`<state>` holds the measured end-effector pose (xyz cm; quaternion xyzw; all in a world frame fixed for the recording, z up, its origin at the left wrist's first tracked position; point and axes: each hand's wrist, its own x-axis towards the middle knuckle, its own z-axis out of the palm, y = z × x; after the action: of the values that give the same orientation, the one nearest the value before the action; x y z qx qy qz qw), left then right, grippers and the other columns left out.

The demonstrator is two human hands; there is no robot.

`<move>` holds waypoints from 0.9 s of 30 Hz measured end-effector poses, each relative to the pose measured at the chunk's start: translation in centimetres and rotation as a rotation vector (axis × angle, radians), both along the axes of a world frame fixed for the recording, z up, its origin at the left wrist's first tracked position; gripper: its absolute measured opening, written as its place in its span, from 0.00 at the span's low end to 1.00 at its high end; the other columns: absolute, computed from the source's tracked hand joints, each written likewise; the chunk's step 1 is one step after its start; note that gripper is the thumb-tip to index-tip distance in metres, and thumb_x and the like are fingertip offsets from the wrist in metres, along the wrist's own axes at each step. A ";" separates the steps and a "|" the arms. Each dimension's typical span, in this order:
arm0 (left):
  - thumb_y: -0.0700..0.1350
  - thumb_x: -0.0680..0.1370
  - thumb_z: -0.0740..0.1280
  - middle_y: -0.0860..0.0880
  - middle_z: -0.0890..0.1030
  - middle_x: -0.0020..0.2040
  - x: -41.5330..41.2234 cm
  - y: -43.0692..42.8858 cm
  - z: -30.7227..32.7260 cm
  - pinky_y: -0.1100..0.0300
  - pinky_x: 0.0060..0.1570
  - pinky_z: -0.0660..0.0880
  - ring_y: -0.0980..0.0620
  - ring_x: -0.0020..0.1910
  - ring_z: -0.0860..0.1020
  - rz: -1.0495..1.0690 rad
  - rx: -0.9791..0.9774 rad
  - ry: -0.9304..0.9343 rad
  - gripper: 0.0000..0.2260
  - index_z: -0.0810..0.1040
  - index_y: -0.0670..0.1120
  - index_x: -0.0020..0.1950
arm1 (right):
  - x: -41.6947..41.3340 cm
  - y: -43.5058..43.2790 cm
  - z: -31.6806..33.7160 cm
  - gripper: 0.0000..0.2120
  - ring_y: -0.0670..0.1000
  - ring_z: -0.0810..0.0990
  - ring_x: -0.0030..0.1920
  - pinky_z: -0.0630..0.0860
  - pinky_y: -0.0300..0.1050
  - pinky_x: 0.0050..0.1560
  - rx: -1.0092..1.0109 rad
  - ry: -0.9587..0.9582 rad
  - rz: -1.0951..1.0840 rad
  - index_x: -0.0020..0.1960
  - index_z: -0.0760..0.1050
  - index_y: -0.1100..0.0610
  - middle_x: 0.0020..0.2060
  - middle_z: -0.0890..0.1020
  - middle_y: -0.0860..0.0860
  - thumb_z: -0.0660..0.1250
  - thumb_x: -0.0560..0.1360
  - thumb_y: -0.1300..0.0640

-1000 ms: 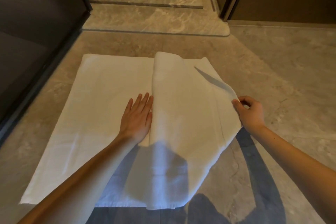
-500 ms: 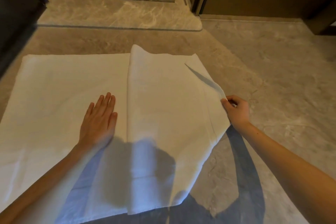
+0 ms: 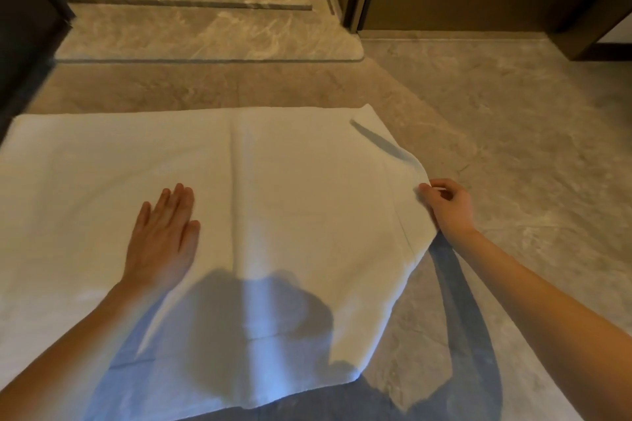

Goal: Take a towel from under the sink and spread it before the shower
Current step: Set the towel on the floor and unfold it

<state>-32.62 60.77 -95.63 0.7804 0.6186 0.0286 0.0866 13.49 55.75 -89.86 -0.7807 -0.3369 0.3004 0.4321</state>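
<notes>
Both hands on towel, marble floor.
Left hand (image 3: 163, 236) flat, fingers together, palm down at 9 o'clock; right hand (image 3: 446, 207) pinches the towel (image 3: 307, 202) edge at 3 o'clock, lifted slightly. Shower threshold (image 3: 205, 39) at 12.

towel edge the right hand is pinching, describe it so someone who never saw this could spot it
Start at the stone shower threshold at the top; the white towel lies on the floor just before it. Follow the towel to its right side, where the right hand pinches the edge. Unlike the flat part under the left hand, this edge is lifted and casts a dark shadow.
</notes>
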 end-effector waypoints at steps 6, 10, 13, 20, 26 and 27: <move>0.55 0.79 0.41 0.48 0.56 0.79 5.3 -1.0 0.0 0.49 0.76 0.47 0.47 0.78 0.53 -0.145 -0.009 -0.051 0.29 0.55 0.46 0.79 | -0.6 -3.4 -0.6 0.07 0.40 0.78 0.24 0.71 0.31 0.24 -0.009 0.158 0.025 0.40 0.76 0.66 0.22 0.78 0.44 0.70 0.75 0.64; 0.54 0.79 0.43 0.46 0.58 0.78 6.2 -1.4 -0.1 0.48 0.75 0.49 0.46 0.78 0.55 -0.125 0.004 -0.085 0.29 0.58 0.45 0.78 | -0.6 -3.6 -1.1 0.03 0.36 0.81 0.33 0.74 0.29 0.29 -0.036 -0.029 0.108 0.43 0.79 0.54 0.35 0.83 0.44 0.71 0.75 0.61; 0.54 0.79 0.43 0.47 0.57 0.79 6.2 -1.5 0.0 0.49 0.75 0.48 0.47 0.78 0.54 -0.114 0.007 -0.087 0.29 0.57 0.46 0.78 | -0.5 -3.2 -1.1 0.08 0.34 0.79 0.32 0.70 0.26 0.26 -0.063 -0.130 0.104 0.41 0.78 0.47 0.35 0.81 0.41 0.72 0.73 0.58; 0.53 0.80 0.44 0.50 0.51 0.80 5.9 -1.5 -0.4 0.51 0.76 0.44 0.50 0.78 0.48 -0.126 -0.004 -0.037 0.27 0.53 0.48 0.79 | 2.4 -2.9 -1.4 0.16 0.51 0.76 0.29 0.69 0.43 0.31 -0.219 -0.300 0.057 0.38 0.77 0.64 0.30 0.79 0.57 0.73 0.72 0.51; 0.54 0.80 0.43 0.49 0.48 0.80 5.9 -1.5 -0.4 0.51 0.76 0.43 0.51 0.78 0.46 -0.124 -0.017 -0.011 0.27 0.50 0.48 0.80 | 2.0 -2.7 -0.4 0.18 0.50 0.75 0.30 0.71 0.45 0.35 -0.225 -0.190 -0.045 0.40 0.79 0.68 0.30 0.79 0.56 0.73 0.73 0.51; 0.54 0.80 0.42 0.49 0.48 0.80 6.0 -1.5 -0.2 0.51 0.76 0.43 0.51 0.79 0.46 -0.121 -0.022 -0.007 0.28 0.50 0.47 0.80 | 1.5 -3.2 -0.1 0.19 0.50 0.76 0.31 0.73 0.44 0.36 -0.190 -0.081 -0.062 0.43 0.78 0.71 0.34 0.80 0.60 0.71 0.74 0.52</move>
<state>-26.63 59.25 -95.86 0.8152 0.5704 0.0194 0.0988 14.97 52.57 -89.97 -0.8398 -0.2998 0.2855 0.3510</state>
